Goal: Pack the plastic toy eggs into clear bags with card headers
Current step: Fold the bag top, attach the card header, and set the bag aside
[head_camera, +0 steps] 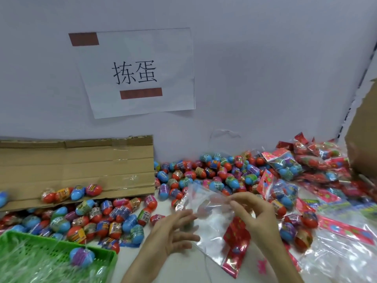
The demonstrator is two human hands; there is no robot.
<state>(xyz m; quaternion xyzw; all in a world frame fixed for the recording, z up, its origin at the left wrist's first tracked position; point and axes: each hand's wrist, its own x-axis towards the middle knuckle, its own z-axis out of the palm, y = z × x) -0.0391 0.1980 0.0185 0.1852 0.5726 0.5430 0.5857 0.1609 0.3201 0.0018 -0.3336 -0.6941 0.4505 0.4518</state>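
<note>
Item in hand: one clear bag (206, 217) with a red printed card header (234, 248), header end hanging toward the person, open mouth raised toward the egg pile. Right hand (257, 217): thumb and fingertips pinched together on the bag's upper edge near the mouth. Left hand (173, 231): fingers spread and apart, touching the bag's left side, gripping no egg; whether it pinches the film cannot be told. Contents of bag: appears empty, though glare on the film makes this uncertain. Stock: loose plastic toy eggs (204, 174), mostly red and blue with printed wrap bands, heaped on the white table (163, 205) against the wall, running left under a flattened cardboard sheet (81, 164) on which a few more eggs rest. Finished goods: filled bags (285, 166) stacked to the right, with unfilled bags (336, 260) lying flat in the near right. Other: green plastic basket (57, 260) at near left holding shredded filler and one blue-and-purple egg; paper sign (136, 72) taped to the wall. Step judged: opening the bag mouth before loading. Next move calls for separating the two film layers, holding the mouth wide with one hand, and freeing the other to fetch eggs from the pile just beyond.
</note>
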